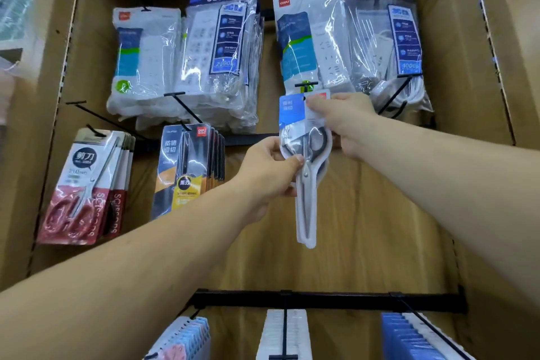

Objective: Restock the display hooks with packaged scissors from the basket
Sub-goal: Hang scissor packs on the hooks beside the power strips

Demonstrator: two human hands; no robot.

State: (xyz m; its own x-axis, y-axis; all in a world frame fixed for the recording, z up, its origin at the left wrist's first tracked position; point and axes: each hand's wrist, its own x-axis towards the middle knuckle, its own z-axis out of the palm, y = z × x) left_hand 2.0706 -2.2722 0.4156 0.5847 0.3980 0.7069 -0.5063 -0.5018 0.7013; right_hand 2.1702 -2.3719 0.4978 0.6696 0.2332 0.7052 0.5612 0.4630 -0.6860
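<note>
A pack of scissors (306, 184) with a blue and white card top and black handles hangs upright in front of the brown display board. My left hand (271, 166) pinches its left side at the handles. My right hand (342, 117) pinches the card top by its hanging hole, just below the black tip of a display hook (306, 85). Two hooks to the left carry scissors: red-card packs (84, 187) at the far left and black-and-yellow packs (187, 166) beside them. The basket is out of view.
Bagged white power strips (187, 64) (350, 47) hang on the upper hooks. A bare hook (96, 115) juts out at the left. A black rail (330, 299) below carries hooks with stacked blue and white packs (409, 339).
</note>
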